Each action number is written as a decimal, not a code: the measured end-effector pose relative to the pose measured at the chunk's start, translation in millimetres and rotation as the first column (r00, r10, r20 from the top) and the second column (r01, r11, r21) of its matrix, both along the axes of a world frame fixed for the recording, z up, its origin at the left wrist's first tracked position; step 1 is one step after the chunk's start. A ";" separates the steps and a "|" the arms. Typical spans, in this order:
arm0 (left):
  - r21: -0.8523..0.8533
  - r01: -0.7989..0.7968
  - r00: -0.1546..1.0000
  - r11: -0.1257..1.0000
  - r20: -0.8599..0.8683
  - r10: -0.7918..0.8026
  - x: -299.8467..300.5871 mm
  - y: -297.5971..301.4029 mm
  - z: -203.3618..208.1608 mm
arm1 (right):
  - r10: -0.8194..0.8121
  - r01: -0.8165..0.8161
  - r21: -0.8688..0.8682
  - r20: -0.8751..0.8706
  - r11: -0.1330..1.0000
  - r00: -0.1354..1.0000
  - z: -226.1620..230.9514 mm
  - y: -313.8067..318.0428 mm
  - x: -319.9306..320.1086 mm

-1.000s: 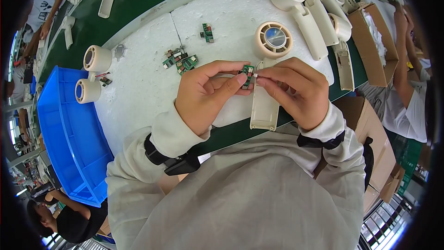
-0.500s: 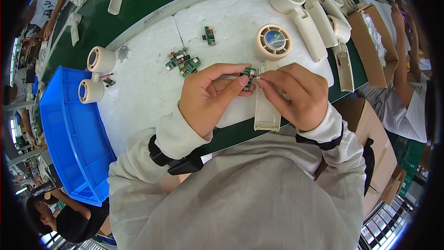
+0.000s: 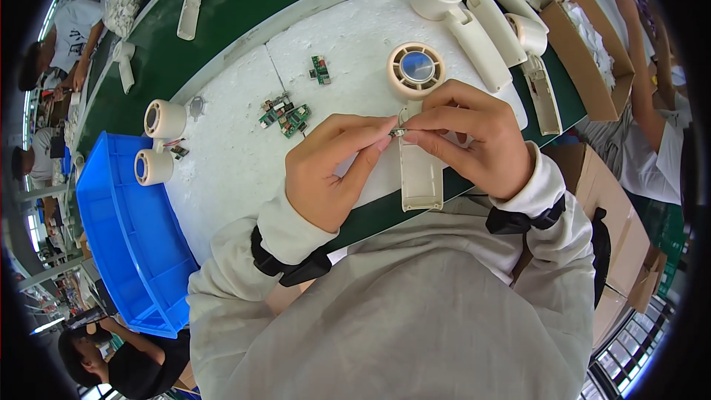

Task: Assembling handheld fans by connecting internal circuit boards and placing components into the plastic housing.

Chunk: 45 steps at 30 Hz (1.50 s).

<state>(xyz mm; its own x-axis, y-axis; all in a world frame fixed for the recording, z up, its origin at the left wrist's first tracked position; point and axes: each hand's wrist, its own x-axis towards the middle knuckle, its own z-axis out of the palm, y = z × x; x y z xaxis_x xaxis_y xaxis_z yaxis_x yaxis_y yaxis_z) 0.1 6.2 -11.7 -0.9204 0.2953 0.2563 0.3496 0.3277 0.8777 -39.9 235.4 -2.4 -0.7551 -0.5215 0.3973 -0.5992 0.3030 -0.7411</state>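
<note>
Between the fingertips of my left hand (image 3: 326, 167) is a small green circuit board (image 3: 395, 133), turned nearly edge-on. My right hand (image 3: 478, 137) pinches closed at the board's right end, on what looks like a small white connector; the fingers mostly hide it. Under both hands lies an opened cream handheld fan, its hollow handle shell (image 3: 422, 178) pointing toward me. Its round head (image 3: 416, 68), with a blue-white centre, is just beyond my right hand. Further left, several loose circuit boards (image 3: 285, 113) lie in a cluster, and another board (image 3: 320, 70) sits apart.
A white foam sheet (image 3: 229, 170) covers the green bench. At the left edge stands a blue bin (image 3: 111, 207), beside two fan heads (image 3: 164, 118). Several cream fans (image 3: 474, 44) lie at the far right, near a cardboard box (image 3: 589, 59). Other people sit around.
The circuit board has been tipped from face-up to nearly edge-on, and my hands have come closer together around it. The whole view has shifted slightly.
</note>
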 end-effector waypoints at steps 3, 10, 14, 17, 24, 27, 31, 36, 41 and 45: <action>-0.099 0.004 0.994 0.995 -0.110 -0.015 1.0 2.6 3.5 | 0.047 -0.047 -0.002 0.027 0.999 0.999 1.0 5.5 -3.7; -0.161 -0.059 0.966 0.985 -0.260 0.015 9.2 6.0 4.9 | 0.048 -0.047 -0.053 0.021 0.997 0.999 1.5 2.0 6.3; -0.207 -0.195 0.940 0.959 -0.318 0.123 21.9 16.2 5.0 | -0.107 0.140 -0.150 0.208 0.979 0.972 -0.1 -11.8 26.6; -0.280 -0.272 0.912 0.921 -0.382 0.153 29.3 24.4 5.2 | -0.127 0.209 -0.212 0.344 0.955 0.930 -4.1 -19.1 36.2; -0.401 -0.418 0.842 0.815 -0.507 0.182 35.8 47.5 8.9 | -0.186 0.327 -0.275 0.437 0.904 0.880 -3.0 -21.3 43.4; -0.474 -0.428 0.811 0.770 -0.577 0.096 32.2 48.6 11.5 | -0.231 0.363 -0.270 0.418 0.892 0.879 -5.1 -19.4 44.0; -0.453 -0.295 0.868 0.841 -0.496 0.037 18.2 44.0 25.8 | -0.162 0.289 -0.350 0.350 0.891 0.923 -4.4 -10.6 29.2; 0.315 -0.167 0.908 0.934 0.420 0.020 14.7 44.2 35.6 | -0.118 0.233 -0.388 0.297 0.892 0.948 -1.9 -2.9 21.3; 0.467 -0.058 0.706 0.882 0.644 -0.295 -46.6 8.2 63.5 | -0.287 0.347 -0.410 0.202 0.843 0.936 -1.6 11.5 3.4; 0.253 -0.095 0.837 0.963 0.545 -0.061 -133.3 4.8 70.9 | -0.284 0.315 -0.261 0.149 0.912 0.947 -24.1 22.3 -7.1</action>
<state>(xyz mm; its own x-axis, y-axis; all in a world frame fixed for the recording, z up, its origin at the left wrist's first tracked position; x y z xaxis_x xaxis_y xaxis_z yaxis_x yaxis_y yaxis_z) -133.3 11.0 59.2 -0.9362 0.2729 -0.2214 -0.2123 0.0631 0.9752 -46.9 257.8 -26.5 -0.9041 -0.1442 0.4022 -0.4259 0.2286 -0.8754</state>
